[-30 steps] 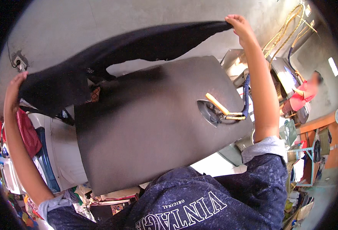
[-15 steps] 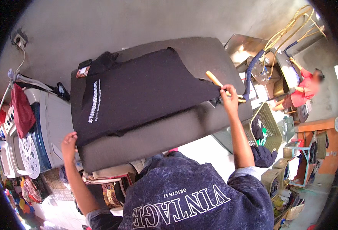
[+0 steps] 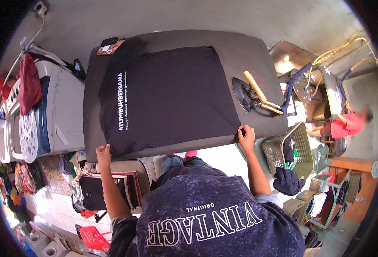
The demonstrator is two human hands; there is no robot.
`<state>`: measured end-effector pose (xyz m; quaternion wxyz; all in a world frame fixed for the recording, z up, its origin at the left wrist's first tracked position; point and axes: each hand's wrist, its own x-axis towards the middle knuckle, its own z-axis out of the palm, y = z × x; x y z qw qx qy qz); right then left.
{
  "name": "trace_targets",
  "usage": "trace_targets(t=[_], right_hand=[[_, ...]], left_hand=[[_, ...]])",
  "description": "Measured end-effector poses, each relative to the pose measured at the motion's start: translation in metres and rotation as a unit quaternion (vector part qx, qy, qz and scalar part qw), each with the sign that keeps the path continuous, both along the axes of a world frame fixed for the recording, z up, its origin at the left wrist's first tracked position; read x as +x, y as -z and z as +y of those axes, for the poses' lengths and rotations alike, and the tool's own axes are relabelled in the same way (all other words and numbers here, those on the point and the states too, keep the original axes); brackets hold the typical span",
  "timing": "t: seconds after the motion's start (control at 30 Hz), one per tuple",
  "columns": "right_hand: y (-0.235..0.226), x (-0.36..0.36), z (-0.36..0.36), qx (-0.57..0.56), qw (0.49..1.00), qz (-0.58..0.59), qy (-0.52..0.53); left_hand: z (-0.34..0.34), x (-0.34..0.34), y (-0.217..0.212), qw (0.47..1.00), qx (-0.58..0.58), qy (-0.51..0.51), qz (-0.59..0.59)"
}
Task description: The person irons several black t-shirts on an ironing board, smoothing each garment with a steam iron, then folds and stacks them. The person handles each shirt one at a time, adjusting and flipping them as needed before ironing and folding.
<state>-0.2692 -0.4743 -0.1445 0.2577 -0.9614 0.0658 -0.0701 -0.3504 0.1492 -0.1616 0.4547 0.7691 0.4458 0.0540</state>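
Observation:
A black T-shirt [image 3: 176, 96] lies spread flat on a dark padded ironing table [image 3: 254, 49], white lettering running along its left part. With closed fingers, my left hand [image 3: 104, 156] pinches the shirt's near left corner at the table's front edge. My right hand [image 3: 246, 138] pinches the near right corner. Beyond that hand, on the table's right side, rests a dark iron [image 3: 241, 95] with a pale yellow handle, joined to a blue-wrapped hose [image 3: 288, 92].
A small patterned packet [image 3: 110, 48] lies at the table's far left corner. White washing machines [image 3: 64, 113] stand left. At right are a green laundry basket [image 3: 302, 150] holding clothes and, farther off, a person in red [image 3: 345, 126]. A chair with folded dark clothes [image 3: 103, 192] stands near left.
Both hands have drawn nearer to me, the right one lower and leftward, and the shirt now lies squarer and flatter. The iron, partly covered before, shows fully.

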Motion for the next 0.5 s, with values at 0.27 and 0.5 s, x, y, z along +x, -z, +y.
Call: trace_targets(t=[0.27, 0.5], right_hand=[[0.001, 0.0, -0.004, -0.015, 1.0, 0.002, -0.019], [0.0, 0.002, -0.011, -0.003, 0.999, 0.035, -0.036]], left_hand=[[-0.027, -0.044, -0.017, 0.974, 0.028, 0.184, -0.127], [-0.044, -0.053, -0.042, 0.963, -0.268, 0.042, 0.0]])
